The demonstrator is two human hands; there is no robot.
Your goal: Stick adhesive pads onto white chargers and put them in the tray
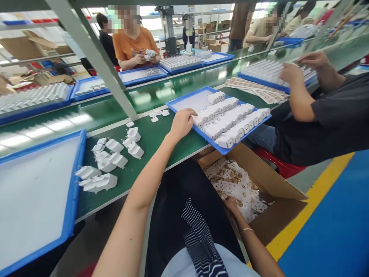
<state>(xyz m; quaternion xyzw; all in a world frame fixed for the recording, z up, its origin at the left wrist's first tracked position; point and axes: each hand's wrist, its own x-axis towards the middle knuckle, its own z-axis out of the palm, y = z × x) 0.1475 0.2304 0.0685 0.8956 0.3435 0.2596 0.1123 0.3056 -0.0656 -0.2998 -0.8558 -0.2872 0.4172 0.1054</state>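
Observation:
My left hand (pixel 183 122) is at the near left edge of a blue-rimmed tray (pixel 184 100). Its fingers curl over the end of a row, closed on a white charger plug (pixel 197 120). Several rows of similar white plugs (pixel 226 122) fill much of that tray, their port ends facing right. Low on my right, my right hand (pixel 230 204) reaches into an open cardboard box (pixel 276 184) of white perforated sheets and brown scraps (pixel 238 181). Its fingers are hidden. Loose white plugs (pixel 106 161) lie on the green bench left of my arm.
An empty-looking tray (pixel 34 184) rests at the left. Small white pieces (pixel 157 113) lie by the belt (pixel 150 96). At right, a co-worker's hands (pixel 296 73) are over another plug tray (pixel 262 77), near brown-patterned sheets (pixel 256 88). A metal post (pixel 95 57) slants across the left.

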